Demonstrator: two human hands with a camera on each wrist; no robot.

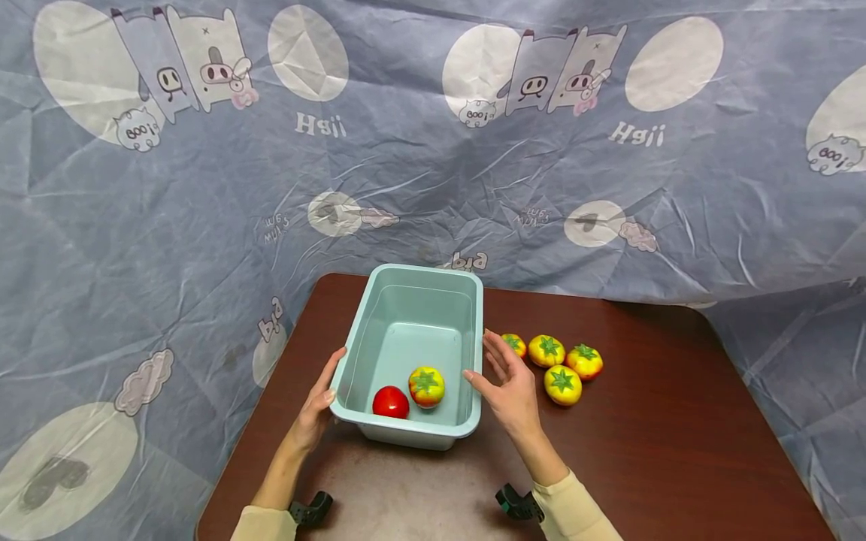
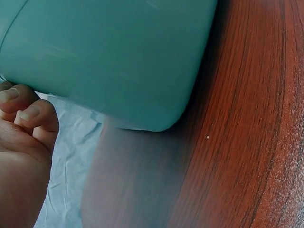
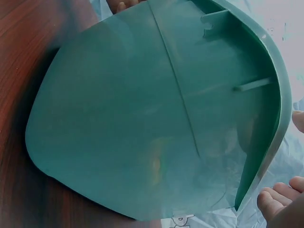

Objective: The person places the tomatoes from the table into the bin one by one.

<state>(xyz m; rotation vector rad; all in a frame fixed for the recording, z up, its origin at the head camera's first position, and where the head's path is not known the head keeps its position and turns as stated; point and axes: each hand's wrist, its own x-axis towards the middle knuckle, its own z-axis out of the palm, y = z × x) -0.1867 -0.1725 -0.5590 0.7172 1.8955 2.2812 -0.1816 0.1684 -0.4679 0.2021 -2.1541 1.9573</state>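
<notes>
A pale blue-green plastic bin (image 1: 433,338) stands on the table in front of me. My left hand (image 1: 318,406) grips its left rim near the front corner, the thumb on the edge; the left wrist view has those fingers (image 2: 35,111) curled beside the bin wall. Beside the right rim is my right hand (image 1: 510,387), thumb and fingers spread and holding nothing. Inside the bin, toward the front, lie a shiny red round fruit (image 1: 390,403) and a yellow-red fruit (image 1: 426,386) with a green star-shaped leaf top.
Several more yellow-red fruits with green tops, such as the front one (image 1: 563,385), lie grouped on the table right of my right hand. The dark brown wooden table (image 1: 663,428) has a patterned grey-blue cloth (image 1: 419,165) hanging behind it and at its sides.
</notes>
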